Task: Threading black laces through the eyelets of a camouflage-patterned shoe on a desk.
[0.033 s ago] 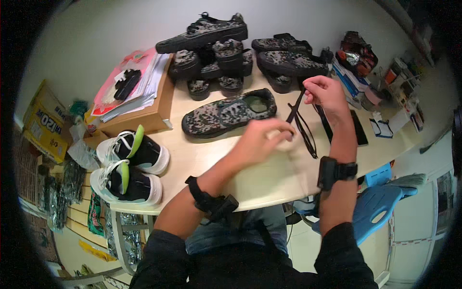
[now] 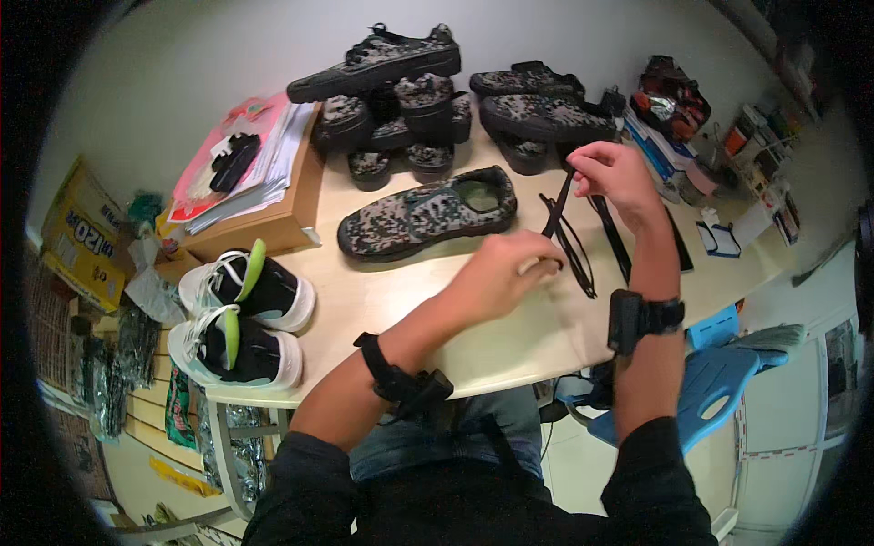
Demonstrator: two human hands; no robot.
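Observation:
My right hand [image 2: 614, 182] pinches the upper end of a black shoelace [image 2: 555, 217], which hangs down toward the tabletop. Close to the lace's lower part, my left hand [image 2: 510, 273] is curled with thumb and finger together; a small dark bit shows at the tips, too small to name. More black laces [image 2: 608, 238] lie beneath my right wrist. Left of the laces, a camouflage shoe [image 2: 428, 218] rests on the table, toe to the left, with no lace drawn across its opening.
Camouflage shoes [image 2: 387, 68] are stacked at the back, with another pile [image 2: 546, 114] to their right. White-and-black sneakers [image 2: 241, 341] stand at the left edge, before a cardboard box [image 2: 259, 223] bearing papers. A blue chair [image 2: 701, 391] stands at the right.
My left hand has shifted slightly right and down, its fingers drawn closer together. My right hand keeps its pinch on the shoelace. The whole view has slid a little.

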